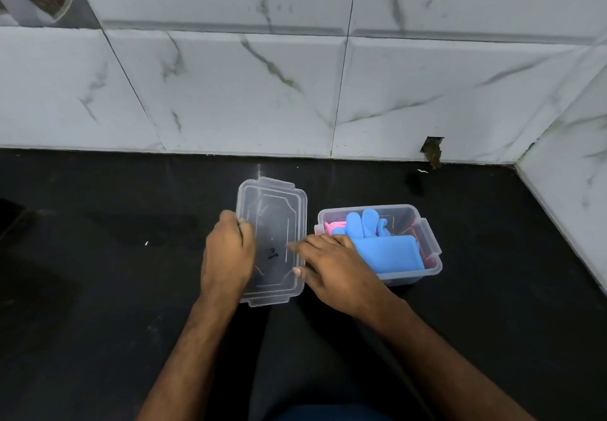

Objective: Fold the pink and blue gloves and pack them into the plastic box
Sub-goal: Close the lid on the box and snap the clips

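Note:
The clear plastic box point(430, 236) stands on the black counter, right of centre. A folded blue glove point(389, 253) lies on top inside it, its fingers pointing to the back. A pink glove point(333, 225) shows beneath it at the box's left end. The clear lid point(274, 220), marked with a dark scribble, lies flat to the left of the box. My left hand point(228, 253) grips the lid's left edge with curled fingers. My right hand point(331, 268) lies at the lid's right edge, fingers straight on top and thumb at the rim.
The black counter point(98, 289) runs back to a white marble-tiled wall point(295, 92), which turns a corner at the right. A small dark hole point(433, 151) sits at the wall's base behind the box.

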The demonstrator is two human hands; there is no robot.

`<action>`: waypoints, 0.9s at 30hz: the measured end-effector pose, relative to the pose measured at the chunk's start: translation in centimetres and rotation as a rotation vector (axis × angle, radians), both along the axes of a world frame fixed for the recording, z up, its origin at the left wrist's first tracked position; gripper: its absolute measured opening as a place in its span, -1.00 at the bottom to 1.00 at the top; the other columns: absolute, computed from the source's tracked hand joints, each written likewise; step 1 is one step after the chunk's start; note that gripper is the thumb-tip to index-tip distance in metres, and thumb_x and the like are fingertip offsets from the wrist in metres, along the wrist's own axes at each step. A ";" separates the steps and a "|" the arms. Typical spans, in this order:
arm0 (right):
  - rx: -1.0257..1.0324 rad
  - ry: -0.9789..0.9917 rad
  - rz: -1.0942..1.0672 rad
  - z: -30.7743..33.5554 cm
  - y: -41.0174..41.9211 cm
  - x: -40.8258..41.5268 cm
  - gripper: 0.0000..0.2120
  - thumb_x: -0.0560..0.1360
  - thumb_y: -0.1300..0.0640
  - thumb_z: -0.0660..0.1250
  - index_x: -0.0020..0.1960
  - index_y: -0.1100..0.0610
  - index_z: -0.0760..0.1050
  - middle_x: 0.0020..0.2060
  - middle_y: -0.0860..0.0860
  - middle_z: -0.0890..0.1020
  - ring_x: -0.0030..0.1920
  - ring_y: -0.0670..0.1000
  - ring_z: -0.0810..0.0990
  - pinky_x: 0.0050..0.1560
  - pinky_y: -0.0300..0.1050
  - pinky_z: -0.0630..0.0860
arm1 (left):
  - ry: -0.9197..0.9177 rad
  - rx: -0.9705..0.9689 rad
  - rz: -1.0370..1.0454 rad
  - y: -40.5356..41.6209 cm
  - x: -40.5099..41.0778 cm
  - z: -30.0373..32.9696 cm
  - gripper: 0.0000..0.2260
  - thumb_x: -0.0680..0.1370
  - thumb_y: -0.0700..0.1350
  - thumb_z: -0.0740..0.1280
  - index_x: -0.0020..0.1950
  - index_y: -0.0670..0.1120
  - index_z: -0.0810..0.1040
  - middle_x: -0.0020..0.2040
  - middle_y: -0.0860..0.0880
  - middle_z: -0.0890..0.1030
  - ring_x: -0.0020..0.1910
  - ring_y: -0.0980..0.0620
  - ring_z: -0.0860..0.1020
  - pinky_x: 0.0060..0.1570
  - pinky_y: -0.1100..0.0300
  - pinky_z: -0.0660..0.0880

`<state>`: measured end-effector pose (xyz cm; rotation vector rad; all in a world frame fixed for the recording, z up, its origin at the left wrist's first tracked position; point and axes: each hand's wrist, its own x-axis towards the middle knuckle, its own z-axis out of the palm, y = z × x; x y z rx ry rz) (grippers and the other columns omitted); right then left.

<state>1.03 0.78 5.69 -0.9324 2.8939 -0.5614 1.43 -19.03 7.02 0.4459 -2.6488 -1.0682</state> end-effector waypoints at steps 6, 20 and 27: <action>-0.281 -0.001 -0.129 1.7 0.9 -0.3 -0.60 0.69 0.03 0.15 0.52 -0.05 0.33 0.28 -0.11 0.55 0.32 -0.07 0.48 0.37 0.01 0.37 | 0.350 0.056 -0.233 1.9 0.7 2.2 -0.93 0.64 -0.23 0.29 0.01 -0.10 0.41 -0.09 0.01 0.51 -0.15 0.11 0.52 -0.19 0.13 0.46; -1.295 -0.532 -0.647 5.5 9.7 0.1 -0.66 0.58 0.03 0.40 0.31 0.08 0.49 0.08 0.12 0.73 -0.01 0.12 0.75 -0.17 -0.11 0.64 | 0.574 -0.665 -0.908 11.1 2.2 1.8 -0.64 0.57 -0.07 0.42 0.37 -0.04 0.58 0.25 -0.12 0.61 0.25 -0.08 0.54 0.24 0.08 0.41; -1.328 -0.475 -0.822 3.9 14.1 0.3 -0.72 0.59 0.12 0.39 0.28 0.05 0.50 0.01 0.13 0.74 -0.13 0.08 0.76 -0.26 -0.17 0.63 | 0.334 -0.289 -0.600 11.0 1.0 0.9 -0.45 0.62 0.29 0.18 0.43 -0.06 0.49 0.40 -0.08 0.49 0.39 -0.04 0.45 0.38 0.02 0.39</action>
